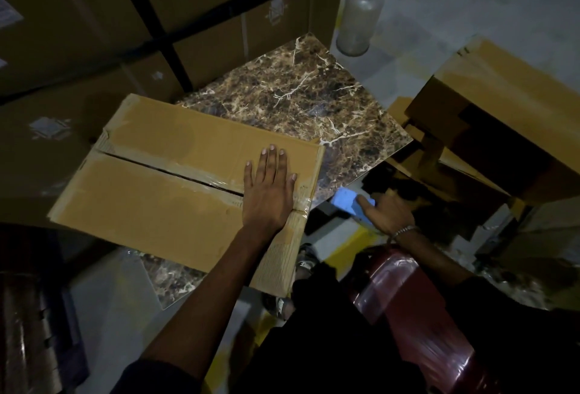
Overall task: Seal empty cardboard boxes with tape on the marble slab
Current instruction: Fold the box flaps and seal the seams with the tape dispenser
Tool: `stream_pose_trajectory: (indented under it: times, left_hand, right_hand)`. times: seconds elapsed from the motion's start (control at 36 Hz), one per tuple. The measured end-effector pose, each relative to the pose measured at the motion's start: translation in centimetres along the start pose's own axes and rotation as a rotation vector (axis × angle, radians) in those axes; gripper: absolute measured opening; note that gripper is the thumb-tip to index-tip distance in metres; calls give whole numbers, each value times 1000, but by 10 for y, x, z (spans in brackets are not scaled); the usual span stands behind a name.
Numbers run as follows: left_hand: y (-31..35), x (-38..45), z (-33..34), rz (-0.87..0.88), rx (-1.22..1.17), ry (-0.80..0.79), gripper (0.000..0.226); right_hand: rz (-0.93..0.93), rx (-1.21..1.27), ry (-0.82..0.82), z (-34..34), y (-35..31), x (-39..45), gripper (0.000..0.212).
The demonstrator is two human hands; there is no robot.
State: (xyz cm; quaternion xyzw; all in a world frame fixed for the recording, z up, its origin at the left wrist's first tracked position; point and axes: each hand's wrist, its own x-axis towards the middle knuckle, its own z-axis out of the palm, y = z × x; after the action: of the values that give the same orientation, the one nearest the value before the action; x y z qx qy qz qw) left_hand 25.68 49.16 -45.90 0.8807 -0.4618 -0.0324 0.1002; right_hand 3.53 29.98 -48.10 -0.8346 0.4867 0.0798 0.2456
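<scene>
The stool (417,305) sits closest, dark red, under the right arm. The box (150,205) lies on the slab (298,101), its centre seam only part taped, so sealing looks midway; next the tape must run along that seam. The left hand (270,189) presses flat, fingers straight, over the seam's near end. The right hand (386,211) grips a blue dispenser (348,202) just off the slab's edge.

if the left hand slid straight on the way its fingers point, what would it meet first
Probably the far edge of the cardboard box just past the left hand, then the marble slab; nothing else shows on that line.
</scene>
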Motion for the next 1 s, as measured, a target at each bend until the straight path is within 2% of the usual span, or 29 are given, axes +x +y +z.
stream_pose_trajectory:
  times: [0.14, 0.28, 0.39, 0.53, 0.61, 0.69, 0.81, 0.86, 0.92, 1.0]
  left_hand:
    - [1, 0, -3, 6, 2, 8, 61]
    - [-3, 1, -11, 14, -78, -46, 63]
    - [-4, -9, -27, 35, -142, -133, 79]
    - [12, -52, -31, 51, -33, -148, 96]
    - [16, -76, -23, 36, -22, -139, 102]
    - [12, -88, -20, 23, -65, -113, 101]
    - [9, -90, -22, 31, -87, -99, 104]
    - [11, -91, -23, 33, -53, -115, 108]
    - [11, -92, -24, 42, -32, -123, 109]
    - [3, -92, -28, 107, -53, -144, 104]
  right_hand:
    - [-10, -81, 27, -18, -29, 48, 61]
    - [-14, -115, 49, -19, -58, 92, 77]
    - [43, -167, 47, -7, -71, 113, 48]
    - [-17, -221, 4, 17, -55, 122, 44]
    - [-1, -178, -28, 29, -46, 116, 47]
    - [-6, -45, 95, 28, -52, 90, 45]
    - [-264, 267, 459, 14, -90, 13, 25]
    - [-397, 413, 544, 13, -117, -26, 21]
    - [-494, 468, 497, 25, -140, -46, 27]
    - [-607, 375, 345, 49, -159, -54, 33]
